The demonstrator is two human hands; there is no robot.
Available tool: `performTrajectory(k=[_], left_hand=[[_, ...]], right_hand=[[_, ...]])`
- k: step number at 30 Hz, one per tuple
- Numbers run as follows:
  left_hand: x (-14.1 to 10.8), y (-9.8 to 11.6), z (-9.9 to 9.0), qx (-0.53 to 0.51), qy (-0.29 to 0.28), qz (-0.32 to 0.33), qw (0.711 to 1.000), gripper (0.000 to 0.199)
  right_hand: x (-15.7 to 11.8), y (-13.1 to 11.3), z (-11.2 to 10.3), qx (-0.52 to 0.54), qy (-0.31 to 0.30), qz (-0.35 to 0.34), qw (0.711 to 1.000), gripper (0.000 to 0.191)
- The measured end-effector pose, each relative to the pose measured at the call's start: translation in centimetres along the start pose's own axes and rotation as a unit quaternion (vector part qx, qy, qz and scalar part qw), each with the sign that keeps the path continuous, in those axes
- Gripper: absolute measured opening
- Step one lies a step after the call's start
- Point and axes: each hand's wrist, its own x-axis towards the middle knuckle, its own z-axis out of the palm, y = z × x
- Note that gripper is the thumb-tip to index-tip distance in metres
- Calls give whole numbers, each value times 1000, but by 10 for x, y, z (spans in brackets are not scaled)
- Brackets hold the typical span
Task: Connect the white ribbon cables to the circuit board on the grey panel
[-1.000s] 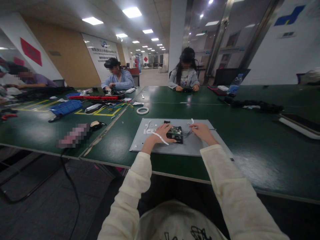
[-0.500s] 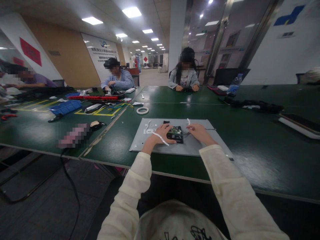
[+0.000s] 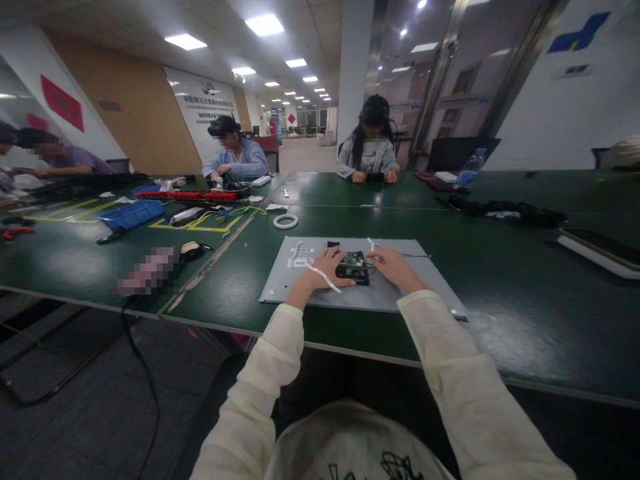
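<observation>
A flat grey panel (image 3: 420, 293) lies on the table in front of me. On its middle sits a green circuit board in a black housing (image 3: 359, 275). My left hand (image 3: 326, 267) grips the housing from the left, thumb on the near side and fingers on the far side. One white tape strip (image 3: 330, 283) hangs across this hand. At the board's right edge my right hand (image 3: 393, 265) is closed in a pinch on another white tape strip (image 3: 371, 244). A thin dark cable (image 3: 417, 255) runs out to the right beyond the fingers.
A white tape roll (image 3: 285, 221) lies beyond the panel, with a small wrench (image 3: 286, 193) farther back. To the left are a blue bin (image 3: 131, 215) and a pink object (image 3: 147, 270) with a cord. A phone (image 3: 603, 250) lies right. Co-workers sit across the table.
My right hand has moved slightly left toward the circuit board, carrying the white tape strip with it. My left hand stays on the housing, which has shifted very slightly right.
</observation>
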Motion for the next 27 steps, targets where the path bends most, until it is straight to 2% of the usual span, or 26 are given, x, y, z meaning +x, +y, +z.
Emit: performTrajectory(k=[9,15,20,27], left_hand=[[2,-4,2,-28,5,-28,999,81],[11,-15,-3,-12,92,-75,993,53],[12,-20,-8,32,126,-126,983,38],[12,-18,-9,32,99,-126,987,36]], right_hand=[[0,-2,3,-1,3,-6,1000,25],[0,1,4,2,11,-6,1000,26],[0,2,5,10,15,-3,1000,28],[0,0,4,1,9,-5,1000,27]])
